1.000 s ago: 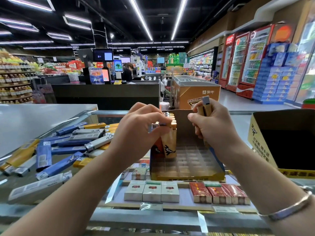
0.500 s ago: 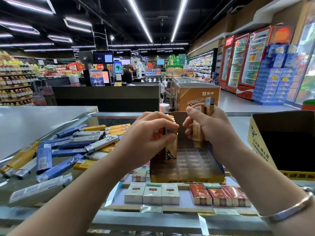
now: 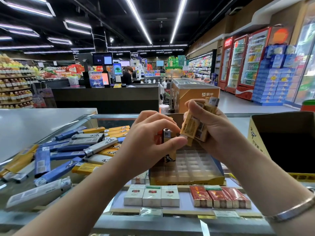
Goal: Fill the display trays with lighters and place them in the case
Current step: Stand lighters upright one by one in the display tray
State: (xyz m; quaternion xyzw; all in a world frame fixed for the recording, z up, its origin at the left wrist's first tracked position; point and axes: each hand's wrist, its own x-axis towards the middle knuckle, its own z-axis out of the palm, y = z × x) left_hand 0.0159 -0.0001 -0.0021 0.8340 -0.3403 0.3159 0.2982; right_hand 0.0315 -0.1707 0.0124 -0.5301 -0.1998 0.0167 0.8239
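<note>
Left hand (image 3: pixel 150 142) pinches the lower end of one tan lighter (image 3: pixel 188 129) between thumb and fingers, just above the display tray (image 3: pixel 187 179). Right hand (image 3: pixel 213 130) clenched round a bundle of tan lighters (image 3: pixel 202 126), one metal cap sticking out on top. Tray sits on the glass counter (image 3: pixel 170 223) — a few lighters (image 3: pixel 167 147) stand upright at its back left, front slots bare. Loose lighters (image 3: pixel 76 150) piled on the counter at left — blue, grey, yellow. Open cardboard box (image 3: pixel 255 133) at right.
</note>
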